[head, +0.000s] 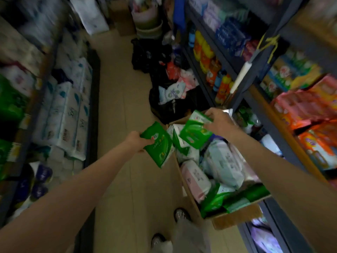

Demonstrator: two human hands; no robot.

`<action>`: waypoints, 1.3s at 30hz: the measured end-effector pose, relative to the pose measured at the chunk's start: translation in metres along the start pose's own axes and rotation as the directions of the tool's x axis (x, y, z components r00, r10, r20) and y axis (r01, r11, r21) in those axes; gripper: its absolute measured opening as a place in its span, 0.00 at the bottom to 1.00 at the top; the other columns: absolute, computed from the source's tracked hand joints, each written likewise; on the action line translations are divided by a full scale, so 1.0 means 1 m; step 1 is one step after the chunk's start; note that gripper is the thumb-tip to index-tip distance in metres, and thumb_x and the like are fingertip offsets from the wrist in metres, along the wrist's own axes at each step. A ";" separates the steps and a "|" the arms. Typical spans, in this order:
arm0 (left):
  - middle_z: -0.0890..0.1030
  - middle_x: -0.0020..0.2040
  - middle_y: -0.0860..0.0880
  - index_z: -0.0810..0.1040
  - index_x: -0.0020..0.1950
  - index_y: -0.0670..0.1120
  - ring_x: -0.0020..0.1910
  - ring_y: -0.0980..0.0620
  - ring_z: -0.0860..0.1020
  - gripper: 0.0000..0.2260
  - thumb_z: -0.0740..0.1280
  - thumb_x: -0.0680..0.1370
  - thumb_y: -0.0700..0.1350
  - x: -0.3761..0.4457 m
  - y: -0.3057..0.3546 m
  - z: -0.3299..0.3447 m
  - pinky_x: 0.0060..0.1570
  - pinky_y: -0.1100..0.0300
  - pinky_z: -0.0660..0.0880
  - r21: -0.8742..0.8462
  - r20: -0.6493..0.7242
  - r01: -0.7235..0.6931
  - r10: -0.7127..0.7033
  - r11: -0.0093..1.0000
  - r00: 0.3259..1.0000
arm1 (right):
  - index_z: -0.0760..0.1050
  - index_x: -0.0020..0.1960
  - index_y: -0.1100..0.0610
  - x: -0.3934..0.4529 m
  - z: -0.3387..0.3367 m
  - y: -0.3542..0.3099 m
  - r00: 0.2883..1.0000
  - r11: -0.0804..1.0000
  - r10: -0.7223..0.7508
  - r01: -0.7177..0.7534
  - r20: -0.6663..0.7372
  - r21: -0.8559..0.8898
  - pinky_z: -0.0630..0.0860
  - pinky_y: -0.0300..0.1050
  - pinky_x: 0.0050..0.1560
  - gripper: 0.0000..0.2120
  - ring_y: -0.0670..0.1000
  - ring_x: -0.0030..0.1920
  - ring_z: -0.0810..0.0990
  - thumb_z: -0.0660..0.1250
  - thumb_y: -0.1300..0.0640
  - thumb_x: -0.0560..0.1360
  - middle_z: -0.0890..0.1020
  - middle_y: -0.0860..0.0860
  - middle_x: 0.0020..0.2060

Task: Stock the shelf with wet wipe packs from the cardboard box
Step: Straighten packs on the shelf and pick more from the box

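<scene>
Shop aisle: each hand's grip, left hand (135, 141) and right hand (219, 122), clasps a tilted green pack (158, 144).

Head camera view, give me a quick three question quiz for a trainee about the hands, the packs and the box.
1. True or false: both hands hold green packs.
2. What does the cardboard box stand beside? A) the right-hand shelving B) a checkout counter C) a trolley
3. Fill in: the packs lying in the box are white, pink and ____.

Key
1. True: the left hand grips a green pack, and the right hand grips green packs above the box.
2. A, the right-hand shelving.
3. green.
</scene>
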State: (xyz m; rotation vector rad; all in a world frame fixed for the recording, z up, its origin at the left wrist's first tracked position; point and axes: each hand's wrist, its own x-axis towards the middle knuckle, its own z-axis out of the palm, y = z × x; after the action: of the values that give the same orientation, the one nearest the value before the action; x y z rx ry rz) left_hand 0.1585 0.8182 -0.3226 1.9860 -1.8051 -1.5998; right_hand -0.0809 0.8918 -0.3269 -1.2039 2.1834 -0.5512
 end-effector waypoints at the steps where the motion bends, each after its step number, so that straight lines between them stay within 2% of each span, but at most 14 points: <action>1: 0.76 0.62 0.38 0.70 0.64 0.35 0.50 0.47 0.74 0.21 0.69 0.75 0.41 -0.006 0.009 -0.011 0.39 0.61 0.74 -0.086 -0.023 0.003 -0.005 0.996 1.000 | 0.72 0.58 0.58 0.002 -0.015 -0.017 0.999 0.973 0.041 -0.035 -0.022 0.228 0.74 0.50 0.53 0.18 0.55 0.54 0.77 0.71 0.64 0.70 0.78 0.56 0.54; 4: 0.78 0.59 0.40 0.72 0.63 0.36 0.52 0.45 0.78 0.21 0.71 0.73 0.42 -0.022 0.044 -0.041 0.53 0.54 0.78 -0.286 -0.073 -0.049 0.029 0.957 0.997 | 0.63 0.65 0.48 0.002 -0.057 -0.070 0.994 0.703 -0.010 -0.072 0.110 0.708 0.74 0.48 0.48 0.28 0.54 0.50 0.78 0.70 0.66 0.71 0.76 0.51 0.56; 6: 0.79 0.57 0.41 0.72 0.62 0.39 0.48 0.46 0.80 0.20 0.71 0.73 0.44 -0.033 0.070 -0.056 0.46 0.57 0.81 -0.423 -0.079 -0.105 0.079 0.900 0.994 | 0.58 0.67 0.40 0.001 -0.074 -0.101 0.968 0.608 -0.169 -0.048 0.188 0.792 0.75 0.48 0.46 0.36 0.52 0.45 0.79 0.67 0.70 0.71 0.77 0.47 0.52; 8: 0.79 0.54 0.42 0.72 0.62 0.41 0.42 0.50 0.79 0.18 0.70 0.74 0.44 -0.047 0.097 -0.070 0.32 0.65 0.80 -0.550 -0.066 -0.149 0.135 0.822 0.989 | 0.61 0.64 0.40 0.000 -0.085 -0.129 0.940 0.629 -0.283 0.030 0.193 0.777 0.77 0.46 0.42 0.35 0.51 0.41 0.80 0.67 0.72 0.71 0.79 0.48 0.47; 10: 0.80 0.52 0.43 0.72 0.63 0.42 0.41 0.50 0.79 0.18 0.69 0.75 0.44 -0.059 0.116 -0.086 0.31 0.66 0.78 -0.612 -0.086 -0.203 0.191 0.764 0.978 | 0.67 0.59 0.46 0.003 -0.091 -0.153 0.925 0.653 -0.344 0.112 0.162 0.749 0.78 0.42 0.36 0.27 0.50 0.39 0.80 0.68 0.72 0.70 0.79 0.51 0.44; 13: 0.81 0.50 0.46 0.73 0.60 0.45 0.42 0.52 0.79 0.15 0.69 0.75 0.44 -0.077 0.116 -0.120 0.39 0.64 0.78 -0.634 -0.174 -0.266 0.201 0.726 0.964 | 0.74 0.55 0.52 0.010 -0.093 -0.190 0.898 0.640 -0.395 0.119 0.192 0.759 0.77 0.54 0.54 0.19 0.56 0.47 0.81 0.71 0.68 0.69 0.81 0.54 0.48; 16: 0.81 0.46 0.49 0.73 0.55 0.47 0.42 0.54 0.79 0.12 0.70 0.74 0.45 -0.098 0.097 -0.159 0.41 0.63 0.78 -0.634 -0.259 -0.292 0.159 0.716 0.953 | 0.71 0.61 0.56 0.007 -0.079 -0.234 0.861 0.677 -0.437 0.124 0.260 0.725 0.76 0.58 0.58 0.28 0.57 0.50 0.81 0.76 0.61 0.63 0.82 0.55 0.49; 19: 0.82 0.50 0.49 0.76 0.57 0.46 0.44 0.53 0.80 0.14 0.70 0.73 0.48 -0.128 0.068 -0.205 0.36 0.65 0.78 -0.580 -0.363 -0.338 0.136 0.741 0.922 | 0.69 0.64 0.55 -0.010 -0.054 -0.284 0.766 0.717 -0.529 0.173 0.365 0.675 0.78 0.52 0.52 0.34 0.55 0.50 0.83 0.78 0.58 0.61 0.82 0.54 0.52; 21: 0.83 0.53 0.48 0.78 0.55 0.45 0.49 0.50 0.81 0.13 0.70 0.73 0.49 -0.153 0.044 -0.236 0.45 0.61 0.77 -0.545 -0.448 -0.379 0.122 0.748 0.886 | 0.70 0.64 0.55 -0.023 -0.037 -0.318 0.692 0.709 -0.594 0.208 0.411 0.674 0.78 0.51 0.54 0.29 0.54 0.50 0.83 0.76 0.59 0.65 0.83 0.54 0.52; 24: 0.82 0.51 0.49 0.76 0.49 0.47 0.48 0.52 0.79 0.09 0.70 0.73 0.49 -0.200 -0.004 -0.282 0.45 0.61 0.76 -0.541 -0.550 -0.408 0.057 0.735 0.833 | 0.75 0.58 0.55 -0.056 -0.015 -0.371 0.620 0.623 -0.678 0.201 0.395 0.755 0.76 0.54 0.59 0.17 0.56 0.51 0.82 0.71 0.60 0.70 0.83 0.54 0.51; 27: 0.81 0.55 0.48 0.75 0.58 0.45 0.54 0.48 0.79 0.18 0.72 0.71 0.50 -0.252 -0.062 -0.325 0.45 0.60 0.76 -0.563 -0.603 -0.414 -0.013 0.715 0.797 | 0.75 0.61 0.58 -0.101 0.009 -0.426 0.539 0.552 -0.735 0.122 0.412 0.825 0.75 0.52 0.56 0.19 0.56 0.52 0.81 0.69 0.59 0.70 0.83 0.55 0.52; 32: 0.84 0.43 0.50 0.78 0.47 0.47 0.41 0.52 0.80 0.03 0.66 0.77 0.44 -0.346 -0.139 -0.372 0.40 0.61 0.76 -0.527 -0.718 -0.506 -0.039 0.683 0.695 | 0.76 0.59 0.56 -0.209 0.066 -0.507 0.271 0.586 -0.799 0.149 0.537 0.796 0.76 0.51 0.56 0.18 0.54 0.52 0.81 0.68 0.59 0.69 0.83 0.53 0.51; 35: 0.82 0.45 0.48 0.78 0.49 0.46 0.37 0.54 0.79 0.09 0.60 0.80 0.47 -0.408 -0.175 -0.393 0.31 0.65 0.76 -0.504 -0.799 -0.596 -0.076 0.625 0.597 | 0.76 0.60 0.55 -0.279 0.107 -0.549 0.179 0.530 -0.844 0.125 0.506 0.839 0.75 0.52 0.58 0.22 0.54 0.53 0.81 0.70 0.55 0.66 0.83 0.52 0.52; 39: 0.81 0.51 0.48 0.78 0.55 0.46 0.49 0.51 0.79 0.20 0.55 0.78 0.58 -0.503 -0.218 -0.406 0.48 0.59 0.77 -0.447 -0.871 -0.751 -0.048 0.486 0.488 | 0.72 0.64 0.52 -0.375 0.144 -0.601 0.103 0.420 -0.907 0.116 0.409 0.900 0.72 0.55 0.63 0.22 0.51 0.57 0.78 0.68 0.51 0.71 0.81 0.47 0.56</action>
State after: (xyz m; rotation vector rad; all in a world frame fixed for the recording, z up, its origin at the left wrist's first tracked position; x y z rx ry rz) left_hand 0.6813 1.0286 0.0610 1.2528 -0.7764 -0.7893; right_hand 0.5448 0.8977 0.0340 -1.3765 0.2622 -0.6729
